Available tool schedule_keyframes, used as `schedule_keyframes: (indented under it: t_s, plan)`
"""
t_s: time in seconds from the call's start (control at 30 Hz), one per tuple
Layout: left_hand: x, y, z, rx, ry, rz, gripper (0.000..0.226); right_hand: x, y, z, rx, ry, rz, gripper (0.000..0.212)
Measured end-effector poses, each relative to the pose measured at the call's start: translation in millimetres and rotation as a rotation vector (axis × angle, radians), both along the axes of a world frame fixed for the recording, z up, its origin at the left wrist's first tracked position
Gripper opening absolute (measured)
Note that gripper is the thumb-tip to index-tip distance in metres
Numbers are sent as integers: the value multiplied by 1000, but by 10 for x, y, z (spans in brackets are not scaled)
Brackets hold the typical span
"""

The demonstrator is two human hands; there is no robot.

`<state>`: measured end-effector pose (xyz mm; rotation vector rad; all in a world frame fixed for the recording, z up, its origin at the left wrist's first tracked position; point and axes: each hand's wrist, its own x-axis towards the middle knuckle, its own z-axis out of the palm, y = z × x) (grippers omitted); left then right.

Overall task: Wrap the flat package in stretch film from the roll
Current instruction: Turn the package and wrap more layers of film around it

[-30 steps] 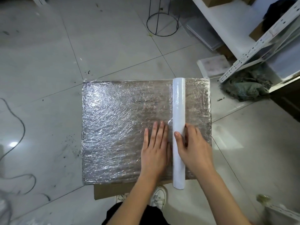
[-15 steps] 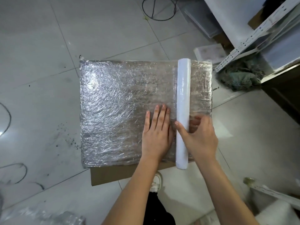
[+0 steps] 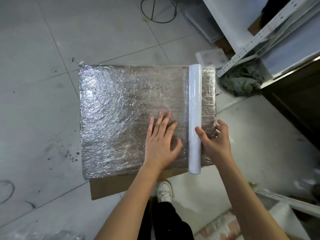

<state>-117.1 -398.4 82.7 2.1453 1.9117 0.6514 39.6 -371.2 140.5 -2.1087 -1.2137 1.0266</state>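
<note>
Hand states first: I read the left hand point(image 3: 160, 139) as flat, fingers straight, pressing film onto the flat package point(image 3: 138, 118), which lies on the floor point(image 3: 43, 49) atop cardboard point(image 3: 110, 186). Right hand point(image 3: 213, 141) curls around the roll point(image 3: 195, 118) near the package's right edge. Step in hand: laying a pass across the top. Next, I judge, the roll must round that edge, kept taut.

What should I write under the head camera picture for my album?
Left hand presses flat on the film-wrapped package while the right hand holds the white film roll.
</note>
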Motion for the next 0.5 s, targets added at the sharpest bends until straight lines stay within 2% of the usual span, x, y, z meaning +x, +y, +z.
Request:
schedule_keyframes:
  t_s: [0.07,0.13,0.27,0.5]
  plan:
    - [107,-21,25,-17,192,17,61,30,-4,-5,10,38,-7,75]
    - [284,-82,33,2,263,32,62,82,15,-43,23,44,-12,68]
    - [456,-167,-140,92,169,-37,51,127,61,-114,30,-21,14,53]
    - [469,-219,-182,23,170,-30,54,138,13,-62,15,-213,173,58]
